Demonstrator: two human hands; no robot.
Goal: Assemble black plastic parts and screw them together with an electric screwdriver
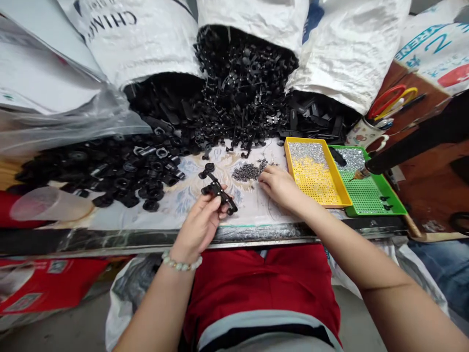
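small-parts pile [247, 171] on the tabletop [262, 215], between heap [120, 183] at left and trays [337, 172] at right, sacks [252, 13] behind

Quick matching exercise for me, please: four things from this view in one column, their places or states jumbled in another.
1. Left hand
2. Right hand
3. Mug
4. Yellow tray

A. Just beyond the green tray
B. At the edge of a pile of small pieces
C. Side by side with the green tray
D. Holding a black part

Pairs: 1-D, 2-B, 3-A, 4-C

We read the jointed assembly [216, 188] as plastic, slightly glossy. Sacks [339, 54]: crinkled plastic. Small-parts pile [247, 172]: shiny, metallic-looking.
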